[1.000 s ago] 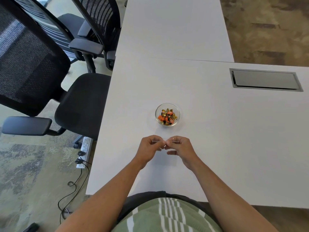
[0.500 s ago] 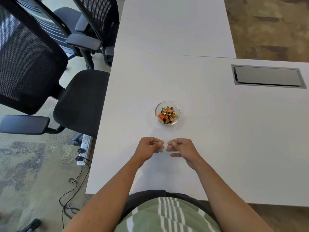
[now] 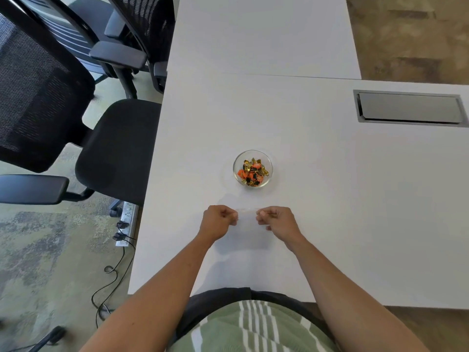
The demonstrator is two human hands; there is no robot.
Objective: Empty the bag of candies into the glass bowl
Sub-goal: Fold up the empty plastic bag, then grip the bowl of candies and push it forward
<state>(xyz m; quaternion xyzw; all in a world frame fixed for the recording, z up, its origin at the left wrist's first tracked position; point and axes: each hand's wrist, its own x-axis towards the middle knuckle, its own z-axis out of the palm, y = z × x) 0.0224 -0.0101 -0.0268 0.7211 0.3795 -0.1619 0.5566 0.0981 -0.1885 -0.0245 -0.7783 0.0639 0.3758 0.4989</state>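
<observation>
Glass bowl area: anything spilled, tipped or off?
Nothing stands out. The glass bowl sits upright on the white table with the candies inside, none loose around it. Left hand and right hand pinch a clear bag between them.

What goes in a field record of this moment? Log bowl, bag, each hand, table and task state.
bowl: glass bowl upright on the white table, holding wrapped candies, orange, gold and black
bag: clear bag, seemingly empty, stretched between both hands, nearer the person than the bowl
left hand: left hand, fingers pinching the bag's left edge
right hand: right hand, fingers pinching its right edge
task state: candies already in the bowl
</observation>
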